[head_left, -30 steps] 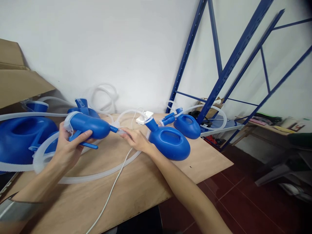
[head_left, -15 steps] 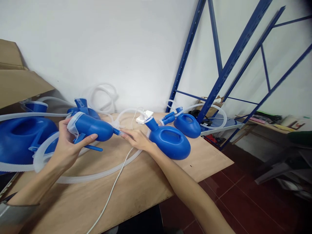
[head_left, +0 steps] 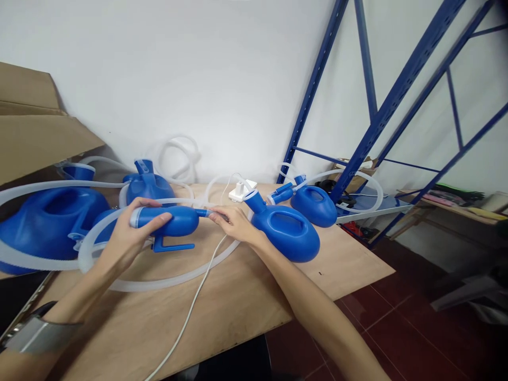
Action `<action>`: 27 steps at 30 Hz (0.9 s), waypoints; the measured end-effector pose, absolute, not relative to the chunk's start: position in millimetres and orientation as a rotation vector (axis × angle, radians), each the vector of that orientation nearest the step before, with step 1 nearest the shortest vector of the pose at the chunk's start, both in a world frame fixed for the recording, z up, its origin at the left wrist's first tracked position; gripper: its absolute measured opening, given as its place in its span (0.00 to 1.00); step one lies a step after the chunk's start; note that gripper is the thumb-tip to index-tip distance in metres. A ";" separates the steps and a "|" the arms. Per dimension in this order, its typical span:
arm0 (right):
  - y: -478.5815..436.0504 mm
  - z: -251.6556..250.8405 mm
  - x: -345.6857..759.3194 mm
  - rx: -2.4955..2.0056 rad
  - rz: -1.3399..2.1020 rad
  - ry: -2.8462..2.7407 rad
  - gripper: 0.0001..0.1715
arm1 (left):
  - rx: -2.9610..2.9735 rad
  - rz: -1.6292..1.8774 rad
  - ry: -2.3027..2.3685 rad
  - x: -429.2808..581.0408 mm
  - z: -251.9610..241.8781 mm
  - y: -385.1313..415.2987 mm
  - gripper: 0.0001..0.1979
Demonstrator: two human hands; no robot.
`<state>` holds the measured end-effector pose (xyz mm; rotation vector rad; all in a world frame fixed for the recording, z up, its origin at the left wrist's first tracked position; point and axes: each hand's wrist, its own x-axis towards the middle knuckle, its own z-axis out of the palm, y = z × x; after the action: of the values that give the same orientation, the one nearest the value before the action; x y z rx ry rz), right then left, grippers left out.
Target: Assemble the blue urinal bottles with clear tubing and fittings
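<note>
My left hand point(head_left: 138, 227) is wrapped round the wide, pale-rimmed end of a blue plastic urinal cup point(head_left: 181, 220). The cup lies sideways above the table, with its hooked handle hanging underneath. At its narrow spout, the fingers of my right hand point(head_left: 233, 221) are pinched round the end of a clear tube point(head_left: 210, 212); the fingers partly hide the joint. A blue urinal bottle point(head_left: 291, 233) with a moulded handle rests just right of my right hand. Behind my left forearm is a larger blue bottle point(head_left: 47, 222) with a ribbed white hose point(head_left: 35, 257).
More blue bottles stand at the back left point(head_left: 148, 186) and back right point(head_left: 315, 207). A white power strip point(head_left: 242, 190) sits by the wall, and a white cord point(head_left: 186, 323) crosses the wooden table point(head_left: 246, 317). A cardboard box point(head_left: 43, 143) and blue shelf frame point(head_left: 389, 111) flank it.
My left hand has rolled the cup, so its open mouth no longer shows and its handle hangs lower. The right hand stays at the spout. The whole view has shifted slightly.
</note>
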<state>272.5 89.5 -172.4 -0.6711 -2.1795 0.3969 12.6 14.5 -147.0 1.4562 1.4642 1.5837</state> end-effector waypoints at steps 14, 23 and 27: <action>72.5 -135.6 285.0 -0.643 0.533 -2.248 0.23 | 1.881 1.752 1.257 24.5 -152.1 5.2 0.43; 69.6 -130.0 286.7 -0.712 0.648 -2.301 0.24 | 2.611 1.762 0.896 6.6 -160.0 14.1 0.37; 66.4 -122.9 293.1 -0.779 0.655 -2.405 0.24 | 2.734 1.768 0.752 8.9 -157.7 10.6 0.38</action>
<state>293.1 66.4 -122.9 -0.7791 -2.4050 0.6548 8.9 10.6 -157.7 2.7345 0.7517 1.7680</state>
